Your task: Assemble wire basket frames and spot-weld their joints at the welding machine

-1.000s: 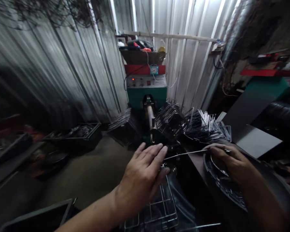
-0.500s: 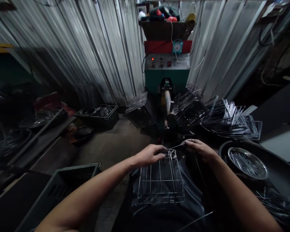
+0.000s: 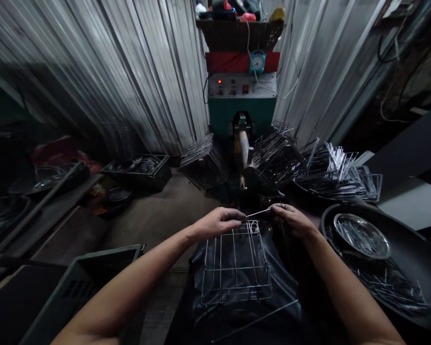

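Note:
A rectangular wire basket (image 3: 236, 268) rests on the dark apron over my lap. My left hand (image 3: 221, 223) is closed at the basket's far edge, its fingers and thumb pinching the wire there. Up and to the right, my right hand (image 3: 290, 218) pinches a thin metal rod (image 3: 257, 213), which slants down to the fingers of my left hand. Another long rod (image 3: 255, 321) lies across the apron near me. Beyond my hands stands the welding-type machine (image 3: 242, 86) with a lit red lamp and a pale arm pointing down.
Stacked wire frames (image 3: 204, 163) stand left of the machine, with more frames (image 3: 278, 158) to its right. A steel bowl of short wires (image 3: 361, 235) sits in a large black basin (image 3: 416, 254) at the right. A green crate (image 3: 72, 282) is at the lower left.
The view has shifted slightly, so the machine and piles appear a little higher and further left. Both hands keep their pinches, and the rod between them shows more fully.

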A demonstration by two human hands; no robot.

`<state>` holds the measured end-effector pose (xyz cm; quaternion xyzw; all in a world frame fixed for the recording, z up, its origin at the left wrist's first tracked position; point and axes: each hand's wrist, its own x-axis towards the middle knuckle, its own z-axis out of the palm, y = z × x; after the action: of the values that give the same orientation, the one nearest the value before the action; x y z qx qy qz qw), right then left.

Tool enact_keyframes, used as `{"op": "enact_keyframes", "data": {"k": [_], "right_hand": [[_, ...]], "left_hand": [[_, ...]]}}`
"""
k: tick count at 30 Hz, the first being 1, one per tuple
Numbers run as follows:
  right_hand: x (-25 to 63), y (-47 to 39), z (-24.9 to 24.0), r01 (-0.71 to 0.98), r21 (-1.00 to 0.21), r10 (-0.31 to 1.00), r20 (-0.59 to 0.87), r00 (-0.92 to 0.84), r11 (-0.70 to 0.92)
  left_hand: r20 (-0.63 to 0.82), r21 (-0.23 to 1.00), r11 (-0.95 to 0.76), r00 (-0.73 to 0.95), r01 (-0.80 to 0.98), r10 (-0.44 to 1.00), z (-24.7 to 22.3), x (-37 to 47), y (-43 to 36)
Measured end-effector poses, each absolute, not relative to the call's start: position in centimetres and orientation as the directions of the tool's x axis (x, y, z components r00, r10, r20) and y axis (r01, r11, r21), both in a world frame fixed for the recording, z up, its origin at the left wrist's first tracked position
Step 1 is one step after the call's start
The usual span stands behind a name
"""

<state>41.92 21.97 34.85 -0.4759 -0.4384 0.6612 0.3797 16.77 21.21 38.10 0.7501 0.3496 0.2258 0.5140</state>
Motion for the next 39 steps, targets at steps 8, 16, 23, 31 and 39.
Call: {"op": "enact_keyframes", "data": {"k": [8,16,23,31,39], "right_hand": [[42.5,22.2,36.6,0.025,-0.979,0.964,-0.204,-0.169,-0.203],[45.5,23.2,35.3,-0.028,-0.985,0.985,-0.169,0.017,-0.169],[46.1,23.6,33.6,-0.102,-0.974,0.98,-0.2,-0.012,-0.201],[48.5,22.6,32.3,-0.222,-0.959,0.972,-0.203,0.116,-0.173],[50.3,20.5,31.1,-0.085,-0.985,0.978,-0.16,0.131,-0.15]], "left_hand": [[-0.051,0.905,-0.186,0.531,0.383,0.846,37.9,15.6,22.6],[-0.154,0.986,0.099,0.508,0.135,0.847,36.8,13.6,23.3],[-0.122,0.9,0.261,0.373,-0.35,0.92,33.1,16.3,21.9],[-0.122,0.896,0.257,0.358,-0.361,0.926,30.6,17.4,17.6],[-0.181,0.869,0.333,0.389,-0.366,0.903,29.1,16.2,16.4]]}}
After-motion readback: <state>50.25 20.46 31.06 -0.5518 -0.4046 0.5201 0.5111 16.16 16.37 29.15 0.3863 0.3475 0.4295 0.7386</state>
